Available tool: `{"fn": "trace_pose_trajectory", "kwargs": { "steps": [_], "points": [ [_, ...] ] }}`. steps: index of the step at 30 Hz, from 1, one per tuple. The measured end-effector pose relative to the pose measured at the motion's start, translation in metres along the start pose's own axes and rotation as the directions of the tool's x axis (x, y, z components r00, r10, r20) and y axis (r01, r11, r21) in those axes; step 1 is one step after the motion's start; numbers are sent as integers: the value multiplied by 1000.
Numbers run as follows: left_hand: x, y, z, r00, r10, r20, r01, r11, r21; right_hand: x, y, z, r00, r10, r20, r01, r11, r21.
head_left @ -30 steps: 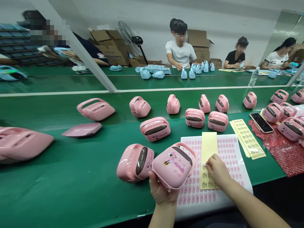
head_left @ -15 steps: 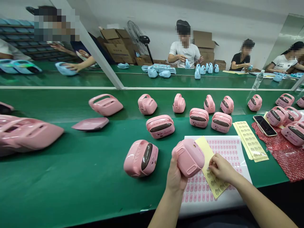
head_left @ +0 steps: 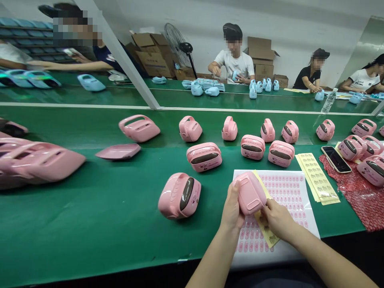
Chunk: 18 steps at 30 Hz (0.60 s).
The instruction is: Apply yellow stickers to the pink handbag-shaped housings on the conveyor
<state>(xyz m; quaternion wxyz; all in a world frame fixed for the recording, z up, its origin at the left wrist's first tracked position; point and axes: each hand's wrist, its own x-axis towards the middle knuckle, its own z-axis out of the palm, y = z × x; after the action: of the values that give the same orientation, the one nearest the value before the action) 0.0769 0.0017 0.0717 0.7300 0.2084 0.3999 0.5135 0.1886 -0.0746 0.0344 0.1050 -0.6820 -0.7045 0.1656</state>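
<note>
My left hand (head_left: 233,206) is wrapped round a pink plastic case (head_left: 251,193), whose flat underside with two raised bars faces up. My right hand (head_left: 277,218) has its fingers pressed together at the lower right edge of this case; what they pinch is too small to make out. Under both lie a yellow sticker strip (head_left: 271,237) and a white sheet of pink oval stickers (head_left: 307,224). To the left a pink case with a dark window (head_left: 180,196) stands on the green table (head_left: 120,224).
More pink cases (head_left: 204,157) stand in rows behind. At the right are yellow label sheets (head_left: 318,178), a phone (head_left: 336,159) and red bubble wrap (head_left: 357,204). Stacked pink shells (head_left: 42,164) lie left. People handle blue cases across the table, beyond a slanted post (head_left: 126,60).
My right hand has moved from the yellow strip to the edge of the held case. The case has shifted right in the view. Across the table, a person's arm has left a blue case.
</note>
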Motion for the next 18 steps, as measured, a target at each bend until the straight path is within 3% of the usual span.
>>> {"fn": "trace_pose_trajectory", "kwargs": {
  "steps": [5, 9, 13, 18],
  "points": [
    [3, -1, 2, 998, 50, 27, -51, 998, 42, -11, 16, -6, 993, -98, -64, 113, 939, 324],
    [4, -1, 3, 996, 75, 57, -79, 995, 65, -12, 18, -13, 998, -36, -51, 56, 883, 466],
    [1, 0, 6, 991, 81, 107, -92, 991, 100, -2, 12, -8, 998, 24, -61, 3, 913, 407],
    [0, 1, 8, 988, 71, 137, -87, 989, 119, 6, 8, 10, 995, 44, -85, -34, 993, 109]
  ]
}}
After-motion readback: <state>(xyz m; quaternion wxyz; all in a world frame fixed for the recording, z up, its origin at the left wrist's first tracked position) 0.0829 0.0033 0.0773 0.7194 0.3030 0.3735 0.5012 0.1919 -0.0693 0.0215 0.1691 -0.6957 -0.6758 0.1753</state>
